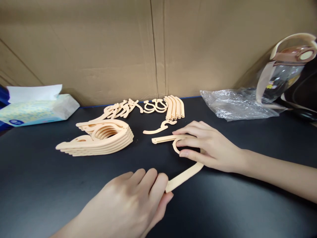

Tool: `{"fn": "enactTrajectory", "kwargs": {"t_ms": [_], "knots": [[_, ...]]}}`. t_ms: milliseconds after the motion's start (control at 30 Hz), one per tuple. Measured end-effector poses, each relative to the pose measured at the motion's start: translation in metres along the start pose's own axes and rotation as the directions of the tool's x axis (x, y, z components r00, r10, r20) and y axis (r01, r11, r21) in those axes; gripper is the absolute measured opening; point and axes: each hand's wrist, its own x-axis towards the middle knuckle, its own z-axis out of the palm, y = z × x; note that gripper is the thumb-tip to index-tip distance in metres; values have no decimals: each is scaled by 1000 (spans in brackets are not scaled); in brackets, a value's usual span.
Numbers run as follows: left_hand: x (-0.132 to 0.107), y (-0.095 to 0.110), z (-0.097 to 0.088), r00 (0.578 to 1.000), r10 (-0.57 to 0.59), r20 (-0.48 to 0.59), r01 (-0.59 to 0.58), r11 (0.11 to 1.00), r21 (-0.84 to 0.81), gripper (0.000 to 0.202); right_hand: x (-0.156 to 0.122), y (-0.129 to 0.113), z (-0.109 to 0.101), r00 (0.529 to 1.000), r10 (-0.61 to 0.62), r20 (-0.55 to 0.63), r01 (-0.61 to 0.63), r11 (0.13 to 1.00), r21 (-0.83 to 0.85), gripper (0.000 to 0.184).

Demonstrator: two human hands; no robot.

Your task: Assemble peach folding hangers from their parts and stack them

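My left hand (pixel 133 198) is curled near the table's front, its fingertips pinching the near end of a peach plastic hanger arm (pixel 184 177). My right hand (pixel 210 145) lies over the far end of that arm, fingers pressed on a peach ring piece (pixel 176 145) and a straight peach bar (pixel 164 138). A small hook piece (pixel 159 127) lies just beyond them.
A stack of curved peach hanger bodies (pixel 99 138) lies at left. Behind it sit clips (pixel 121 109), rings (pixel 155 105) and a row of bars (pixel 175 107). A tissue pack (pixel 34 107) is far left. A crumpled clear bag (pixel 235 104) and a bottle (pixel 284 69) lie right. Cardboard (pixel 153 46) walls the back.
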Motion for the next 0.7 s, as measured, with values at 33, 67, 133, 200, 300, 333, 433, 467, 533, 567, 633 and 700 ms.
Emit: {"fn": "enactTrajectory", "kwargs": {"t_ms": [33,67,133,200,300,333,433,467,533,567,633,700], "knots": [[0,0,0,1000,0,4,0,1000,4,42,0,0,0,1000,13,-15,-13,1000,-1,28],[0,0,0,1000,-4,3,4,1000,14,42,0,0,0,999,25,-33,-25,1000,-8,28],[1,0,1,1000,-18,2,18,999,31,40,0,1,0,996,46,-77,-48,998,-30,27],[1,0,2,999,-36,2,36,998,47,39,0,1,0,990,75,-116,-81,996,-45,28],[2,0,2,997,-72,-18,74,993,88,38,0,2,-1,978,141,-152,-149,988,-43,31],[2,1,2,996,-85,-30,88,990,107,38,1,2,-1,975,164,-153,-171,985,-37,31],[2,1,2,994,-98,-44,103,986,131,38,1,3,-1,967,211,-144,-217,976,-25,31],[2,1,2,995,-95,-41,100,986,130,38,1,3,-1,965,221,-144,-227,974,-26,31],[2,1,2,994,-94,-49,99,988,115,37,1,3,-1,960,240,-147,-248,968,-38,30],[2,1,3,995,-92,-49,96,990,98,36,1,3,0,957,249,-150,-258,965,-44,30],[2,0,3,996,-82,-39,84,995,45,34,2,4,0,953,265,-150,-275,960,-49,30],[1,-1,3,999,-45,-23,44,998,-38,30,2,4,0,949,278,-146,-287,957,-44,30]]}}
